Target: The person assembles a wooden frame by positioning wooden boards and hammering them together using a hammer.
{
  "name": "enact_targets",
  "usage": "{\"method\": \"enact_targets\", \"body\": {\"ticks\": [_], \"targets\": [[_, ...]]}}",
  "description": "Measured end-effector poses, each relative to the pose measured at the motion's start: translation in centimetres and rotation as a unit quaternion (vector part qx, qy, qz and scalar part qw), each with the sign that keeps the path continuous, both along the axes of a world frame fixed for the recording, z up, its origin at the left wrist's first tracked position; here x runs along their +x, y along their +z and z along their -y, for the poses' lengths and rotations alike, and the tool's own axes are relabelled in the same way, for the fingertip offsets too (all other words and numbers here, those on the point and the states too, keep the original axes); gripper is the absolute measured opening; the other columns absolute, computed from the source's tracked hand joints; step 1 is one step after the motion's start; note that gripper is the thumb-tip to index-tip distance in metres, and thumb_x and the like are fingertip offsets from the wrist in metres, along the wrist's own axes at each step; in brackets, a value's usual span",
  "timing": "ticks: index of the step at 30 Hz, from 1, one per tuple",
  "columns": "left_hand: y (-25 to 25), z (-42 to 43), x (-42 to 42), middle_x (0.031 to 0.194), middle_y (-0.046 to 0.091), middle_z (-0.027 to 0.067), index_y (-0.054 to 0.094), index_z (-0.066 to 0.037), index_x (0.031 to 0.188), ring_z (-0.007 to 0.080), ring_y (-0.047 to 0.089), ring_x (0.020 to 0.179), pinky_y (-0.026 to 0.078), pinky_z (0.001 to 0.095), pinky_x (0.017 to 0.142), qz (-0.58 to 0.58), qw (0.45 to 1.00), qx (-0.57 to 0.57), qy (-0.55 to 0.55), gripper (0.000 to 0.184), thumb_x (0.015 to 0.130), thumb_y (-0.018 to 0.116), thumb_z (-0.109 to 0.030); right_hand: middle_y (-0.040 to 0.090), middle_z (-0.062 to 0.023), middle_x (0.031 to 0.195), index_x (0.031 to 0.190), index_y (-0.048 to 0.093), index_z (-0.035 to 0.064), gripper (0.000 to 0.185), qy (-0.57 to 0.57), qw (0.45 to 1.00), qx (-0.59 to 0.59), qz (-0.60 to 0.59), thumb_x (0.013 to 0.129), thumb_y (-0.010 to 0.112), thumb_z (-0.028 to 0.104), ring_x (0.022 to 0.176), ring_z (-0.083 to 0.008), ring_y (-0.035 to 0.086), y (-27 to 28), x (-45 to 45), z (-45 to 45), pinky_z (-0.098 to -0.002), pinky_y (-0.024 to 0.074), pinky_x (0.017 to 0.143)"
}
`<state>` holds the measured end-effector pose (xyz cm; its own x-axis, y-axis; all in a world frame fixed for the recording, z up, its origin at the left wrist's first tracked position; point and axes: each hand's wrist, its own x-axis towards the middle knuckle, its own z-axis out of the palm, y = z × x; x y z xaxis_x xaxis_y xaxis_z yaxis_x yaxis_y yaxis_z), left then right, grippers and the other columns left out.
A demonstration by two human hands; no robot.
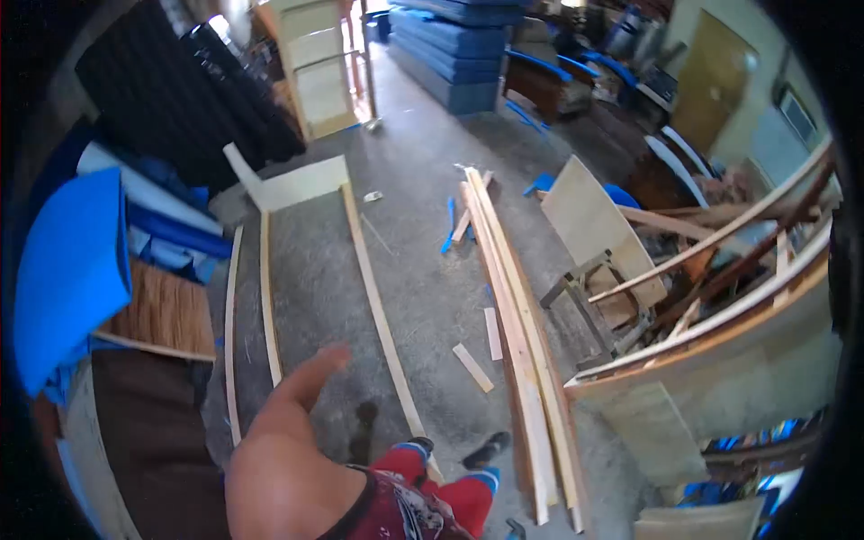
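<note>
My left hand [335, 356] is stretched forward over the concrete floor, blurred, so its fingers and anything in them cannot be made out. It hovers between two long pale wood strips of a frame on the floor, the left strip [267, 306] and the right strip [376, 292]. A pale board [306, 187] joins these strips at the far end. My right hand is out of view. At the bottom edge, right of my red-clad legs, part of a small teal and dark object [515, 529] shows; its kind is unclear.
Long planks [522, 351] lie to the right, with short wood offcuts [472, 367] beside them. A curved wooden frame [720, 351] and a stool-like stand [585, 288] stand farther right. Blue foam [72, 270] is at left. Blue stacked blocks [454, 58] rise behind.
</note>
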<state>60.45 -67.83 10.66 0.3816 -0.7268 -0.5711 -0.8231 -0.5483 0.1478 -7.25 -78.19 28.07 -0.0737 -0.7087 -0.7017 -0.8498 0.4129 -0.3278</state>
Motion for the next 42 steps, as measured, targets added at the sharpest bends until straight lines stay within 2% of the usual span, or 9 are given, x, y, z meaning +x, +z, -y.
{"method": "enact_targets", "body": {"ticks": [4, 9, 18, 22, 30, 32, 33, 36, 42], "targets": [[7.5, 0.5, -8.7, 0.1, 0.068, 0.0179, 0.071, -0.007, 0.102, 0.0336, 0.065, 0.092, 0.05, 0.0484, 0.08, -0.025, 0.986, 0.071, -0.146, 0.031, 0.079, 0.064, -0.026, 0.068, -0.0223, 0.09, 0.105, 0.067, 0.0019, 0.043, 0.098, 0.995, 0.015, -0.025, 0.083, 0.059, 0.038, 0.085, -0.0347, 0.067, 1.3, -0.6, 4.3, -0.0453, 0.0518, 0.071], [12.9, -6.6, -20.3, 0.089, 0.069, 0.0194, 0.072, -0.006, 0.086, 0.0355, 0.066, 0.082, 0.051, 0.0472, 0.075, -0.193, 0.964, 0.02, 0.184, 0.025, 0.078, 0.061, -0.027, 0.069, -0.0204, 0.089, 0.103, 0.069, 0.0033, 0.039, 0.238, 0.965, 0.057, -0.093, 0.08, 0.064, 0.035, 0.085, -0.0323, 0.068, 1.8, -2.6, 9.7, -0.0443, 0.0524, 0.07], [2.1, -26.5, -31.5, 0.108, 0.066, 0.0191, 0.069, -0.004, 0.101, 0.0315, 0.065, 0.096, 0.052, 0.0445, 0.082, -0.164, 0.95, 0.136, 0.23, 0.034, 0.086, 0.05, -0.028, 0.066, -0.0093, 0.065, 0.075, 0.069, 0.0012, 0.032, 0.44, 0.868, -0.003, -0.229, 0.068, 0.08, 0.031, 0.057, -0.0231, 0.066, -6.1, 4.8, 36.3, -0.0379, 0.0513, 0.055], [-1.5, -26.8, -31.5, 0.106, 0.067, 0.018, 0.07, -0.003, 0.1, 0.0304, 0.065, 0.095, 0.053, 0.0432, 0.082, -0.175, 0.929, 0.157, 0.287, 0.031, 0.085, 0.052, -0.024, 0.064, -0.0094, 0.063, 0.079, 0.067, 0.0006, 0.028, 0.333, 0.913, -0.01, -0.235, 0.071, 0.077, 0.026, 0.051, -0.0198, 0.063, 5.1, 25.0, 36.9, -0.036, 0.0497, 0.049], [3.8, -17.2, -2.4, 0.094, 0.065, 0.0204, 0.067, 0.0, 0.098, 0.0332, 0.062, 0.085, 0.05, 0.0449, 0.077, -0.25, 0.855, 0.026, 0.453, 0.027, 0.084, 0.059, -0.022, 0.056, -0.0057, 0.057, 0.078, 0.058, 0.0019, 0.026, 0.224, 0.974, -0.035, -0.017, 0.076, 0.074, 0.022, 0.045, -0.0174, 0.056, 6.6, 45.8, 31.3, -0.0319, 0.0465, 0.044], [11.8, -11.5, 9.8, 0.094, 0.065, 0.0218, 0.067, 0.0, 0.099, 0.0331, 0.062, 0.083, 0.049, 0.0463, 0.077, -0.243, 0.8, -0.064, 0.545, 0.025, 0.086, 0.058, -0.019, 0.058, -0.0068, 0.058, 0.081, 0.058, 0.0016, 0.026, 0.239, 0.971, -0.026, 0.007, 0.077, 0.073, 0.022, 0.046, -0.0168, 0.057, 5.0, 47.7, 30.3, -0.0322, 0.0464, 0.042], [8.1, -11.0, 14.2, 0.09, 0.066, 0.0176, 0.066, 0.0, 0.101, 0.0282, 0.062, 0.08, 0.05, 0.0441, 0.074, -0.142, 0.848, -0.076, 0.505, 0.023, 0.087, 0.056, -0.015, 0.058, -0.0073, 0.058, 0.079, 0.059, 0.0017, 0.026, 0.265, 0.964, -0.014, -0.026, 0.077, 0.073, 0.023, 0.046, -0.0166, 0.057, 5.3, 49.5, 30.0, -0.0322, 0.0465, 0.042], [16.9, -3.8, 28.2, 0.085, 0.062, 0.0099, 0.063, 0.0, 0.104, 0.0184, 0.06, 0.08, 0.05, 0.0381, 0.071, -0.213, 0.755, -0.127, 0.607, 0.024, 0.094, 0.053, -0.02, 0.062, -0.0116, 0.061, 0.075, 0.063, -0.0001, 0.03, 0.281, 0.958, 0.009, -0.053, 0.073, 0.074, 0.028, 0.053, -0.0219, 0.062, 8.2, 55.7, 29.2, -0.037, 0.0495, 0.049], [16.4, 5.1, 42.1, 0.087, 0.063, 0.0073, 0.063, -0.001, 0.104, 0.0175, 0.056, 0.075, 0.046, 0.0338, 0.067, -0.168, 0.771, -0.264, 0.555, 0.025, 0.095, 0.053, -0.023, 0.063, -0.0163, 0.064, 0.072, 0.065, -0.0011, 0.035, 0.444, 0.893, 0.028, -0.061, 0.07, 0.071, 0.034, 0.066, -0.0295, 0.066, -2.9, 59.9, 40.0, -0.042, 0.0491, 0.061]]}}
